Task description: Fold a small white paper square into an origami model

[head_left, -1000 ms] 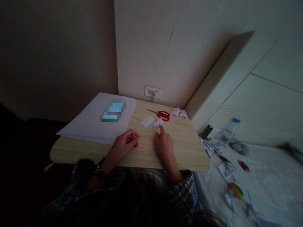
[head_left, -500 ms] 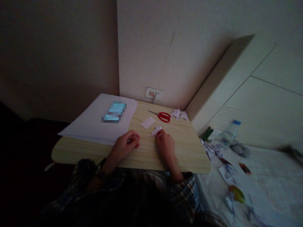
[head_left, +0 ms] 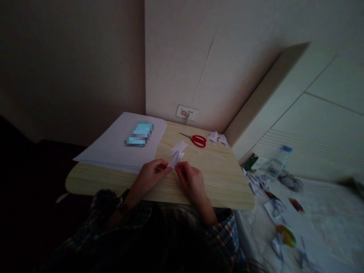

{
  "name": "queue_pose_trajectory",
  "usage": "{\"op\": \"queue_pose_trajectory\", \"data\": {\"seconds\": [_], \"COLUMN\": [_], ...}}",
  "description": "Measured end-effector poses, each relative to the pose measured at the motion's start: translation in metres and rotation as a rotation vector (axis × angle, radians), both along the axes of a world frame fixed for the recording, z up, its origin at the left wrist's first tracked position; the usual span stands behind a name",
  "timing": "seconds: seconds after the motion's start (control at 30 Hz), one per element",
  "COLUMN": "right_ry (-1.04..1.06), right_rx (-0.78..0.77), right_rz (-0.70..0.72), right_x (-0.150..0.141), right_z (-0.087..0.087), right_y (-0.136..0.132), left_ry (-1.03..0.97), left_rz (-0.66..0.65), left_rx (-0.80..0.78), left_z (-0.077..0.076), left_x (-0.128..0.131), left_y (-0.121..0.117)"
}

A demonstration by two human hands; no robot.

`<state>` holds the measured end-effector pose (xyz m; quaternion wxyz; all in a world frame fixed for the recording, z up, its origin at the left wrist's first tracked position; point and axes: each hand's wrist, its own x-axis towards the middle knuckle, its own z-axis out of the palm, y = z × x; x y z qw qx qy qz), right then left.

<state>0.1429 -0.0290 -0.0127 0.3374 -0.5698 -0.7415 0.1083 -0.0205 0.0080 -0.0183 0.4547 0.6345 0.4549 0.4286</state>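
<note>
Between my two hands is a small folded white paper piece (head_left: 176,157), with pointed corners facing away from me. My left hand (head_left: 153,172) pinches its near left edge between thumb and finger. The fingers of my right hand (head_left: 191,180) close on its near right edge. A flat slip of white paper (head_left: 182,145) lies just behind it, partly covered by the folded piece. Farther back rest scissors (head_left: 197,140) with red handles, blades pointing left. Two folded paper figures (head_left: 217,138) sit at the table's back right.
Large white sheets (head_left: 105,140) cover the left of the wooden table (head_left: 222,182), with a phone (head_left: 140,134) on top. A wall socket (head_left: 187,112) holds a plug. On the bed at right are a bottle (head_left: 280,161) and several folded papers (head_left: 254,180).
My right hand has brought the folded paper left and nearer to me. My left hand, empty before, now pinches it too. The view has shifted slightly.
</note>
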Motion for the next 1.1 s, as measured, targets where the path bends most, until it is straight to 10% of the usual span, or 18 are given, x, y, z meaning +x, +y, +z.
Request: {"op": "queue_pose_trajectory", "data": {"seconds": [0.23, 1.1], "right_ry": [0.484, 0.722], "right_rx": [-0.087, -0.362], "right_rz": [-0.039, 0.067], "right_x": [-0.002, -0.007], "right_z": [-0.005, 0.004], "right_y": [0.009, 0.004], "left_ry": [0.003, 0.078], "left_rz": [0.028, -0.056], "left_rx": [0.019, 0.104], "left_z": [0.006, 0.012], "left_x": [-0.001, -0.001], "left_y": [-0.002, -0.005]}}
